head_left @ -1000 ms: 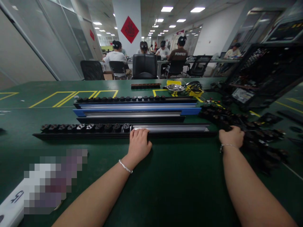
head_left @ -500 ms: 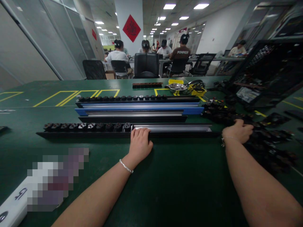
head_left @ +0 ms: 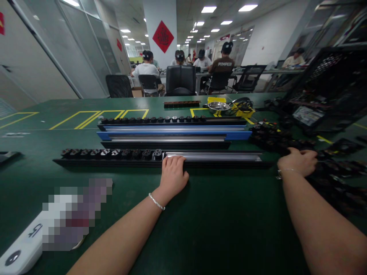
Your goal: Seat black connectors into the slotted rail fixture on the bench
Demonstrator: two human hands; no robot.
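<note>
Resting over the near wall of the near rail (head_left: 223, 164), the left hand (head_left: 174, 173) sits just right of the last of the black blocks (head_left: 116, 153), perhaps to steady the rail. Its fingers lie close together with the thumb apart; whether that grip pinches the wall, I cannot tell.

The near rail runs left to right across the worktop (head_left: 223, 221), seemingly so that its whole length faces the person. The blocks stand side by side in its left part, probably kept in line by the channel (head_left: 215, 156), which shows bare silver to the right.

The right hand (head_left: 299, 162) is at the heap (head_left: 268, 139) of dark parts beyond the rail's right end, a spot that looks chosen for easy reach. Its fingertips are hidden, so I cannot tell what its grip holds.

Farther back, the blue rail (head_left: 237, 135) and the far rail (head_left: 223, 123) lie roughly parallel, apparently set aside to leave the near part free.
</note>
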